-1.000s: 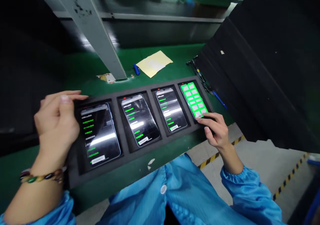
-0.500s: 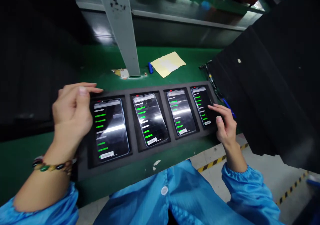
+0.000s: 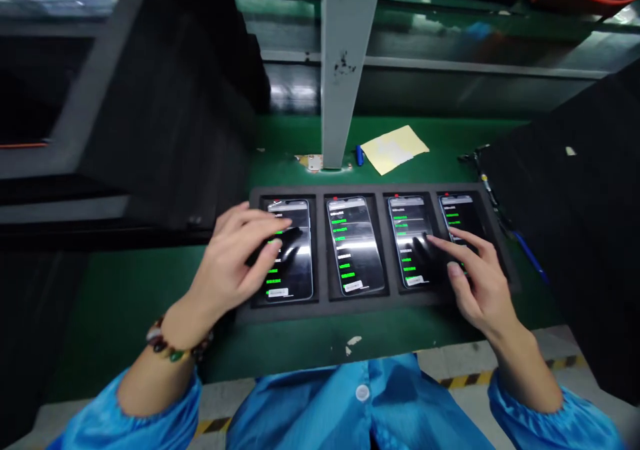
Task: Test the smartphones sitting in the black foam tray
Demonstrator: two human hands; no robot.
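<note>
A dark tray [image 3: 320, 309] holds four phones [image 3: 356, 257], one per compartment, their black screens lined with green and white text, as a loosely open, empty left hand [image 3: 237, 253] reaches over the leftmost phone [image 3: 296, 267] and an open, empty right hand [image 3: 480, 280] extends a finger over the third phone [image 3: 409, 243], contact unclear.

Left hand [image 3: 233, 257], loosely bent, points toward two o'clock; right hand [image 3: 483, 287] points toward ten, index finger [image 3: 450, 247] outstretched.
</note>
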